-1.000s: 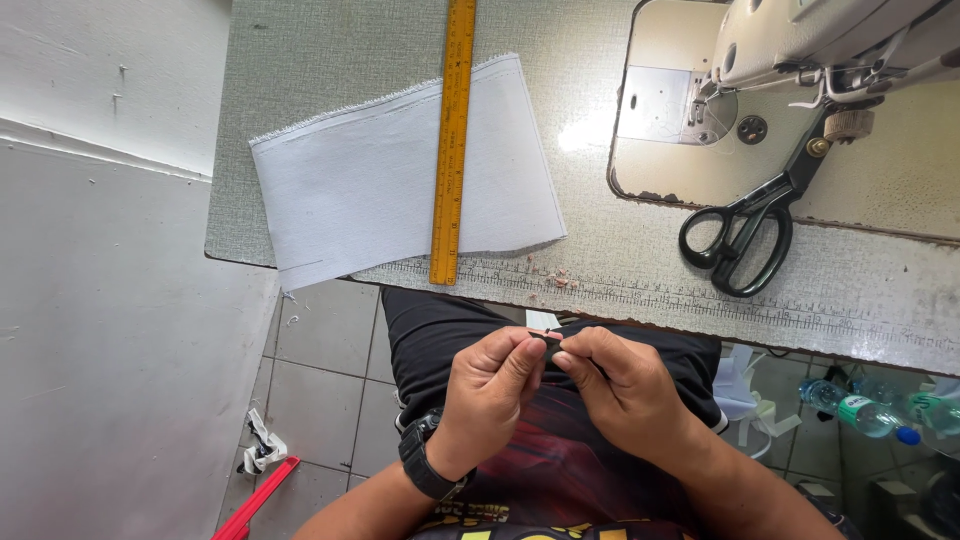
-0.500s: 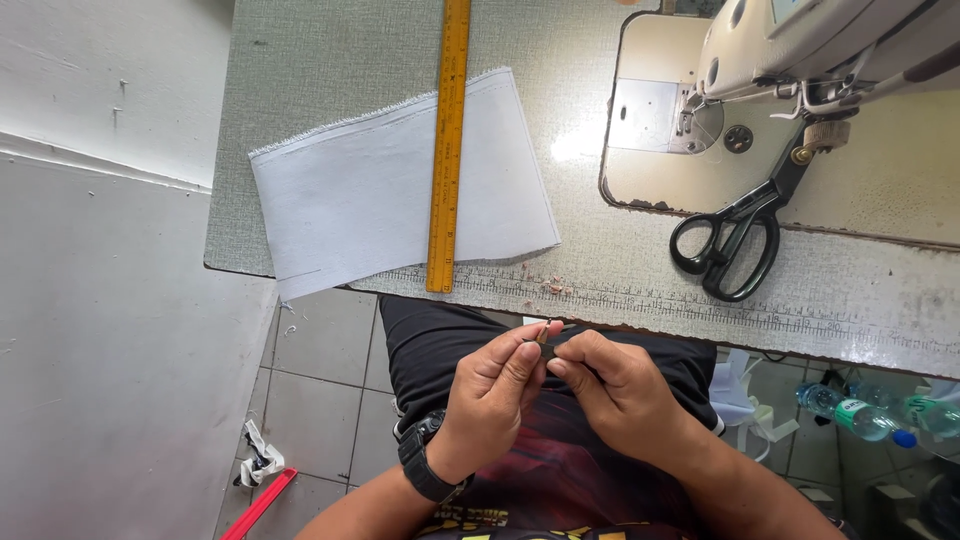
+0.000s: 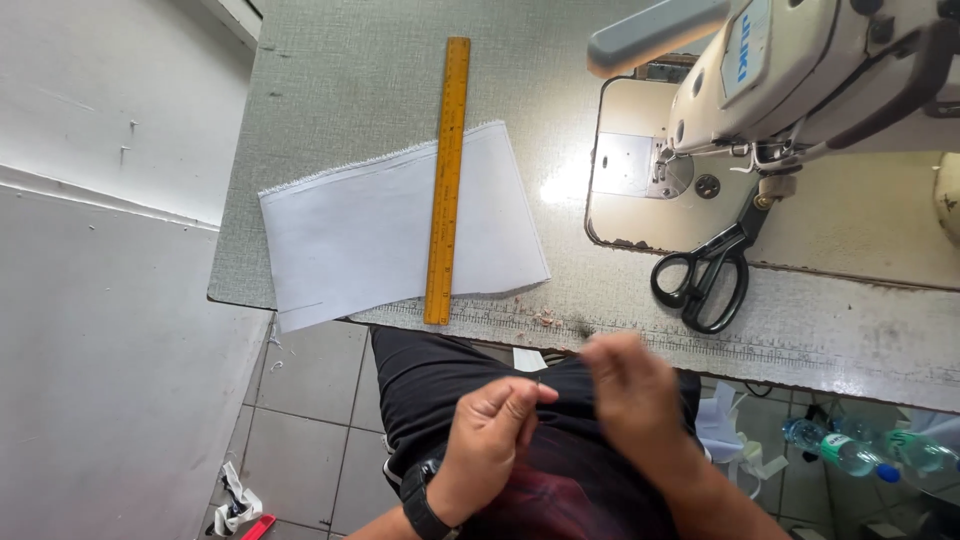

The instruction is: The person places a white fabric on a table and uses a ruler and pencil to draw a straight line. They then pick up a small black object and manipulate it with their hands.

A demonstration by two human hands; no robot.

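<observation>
My left hand (image 3: 490, 440) is low over my lap, below the table's front edge. Its thumb and forefinger pinch a tiny thin dark thing (image 3: 537, 384), too small to identify. My right hand (image 3: 635, 395) is just to the right of it, blurred by motion, and the two hands are apart; whether it holds anything I cannot tell. A black watch (image 3: 425, 508) is on my left wrist. On the table (image 3: 340, 90) above lies a white rectangle of fabric (image 3: 360, 245) with a yellow ruler (image 3: 446, 180) laid across it.
A cream sewing machine (image 3: 800, 70) stands at the right of the table, with black scissors (image 3: 705, 275) in front of it. Under the table at the right lie plastic bottles (image 3: 845, 452). A grey wall panel (image 3: 100, 350) runs along the left, above a tiled floor (image 3: 310, 400).
Both hands were pinched together on one small dark thing. Now the right hand has pulled away to the right and is blurred. The view has shifted, showing more of the sewing machine.
</observation>
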